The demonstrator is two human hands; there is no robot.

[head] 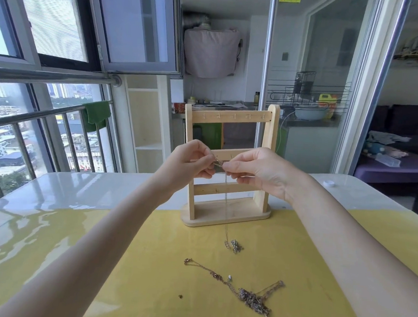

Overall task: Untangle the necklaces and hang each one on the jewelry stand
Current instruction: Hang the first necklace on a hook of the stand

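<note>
A wooden jewelry stand (232, 116) with three crossbars and small hooks rises at the table's middle. In front of its middle bar, my left hand (190, 159) and my right hand (254, 171) pinch the top of a thin silver necklace (225, 199). Its chain hangs straight down, and its lower end with a small pendant lies bunched on the yellow mat (234, 245). Closer to me, a tangle of gold and silver necklaces (250, 296) lies on the mat, with one strand trailing to the left.
The yellow mat (146, 265) covers the near part of a glossy white table (77, 191). A small dark bead (180, 296) lies on the mat. A white cap (329, 183) sits at the table's far right. A balcony railing runs on the left.
</note>
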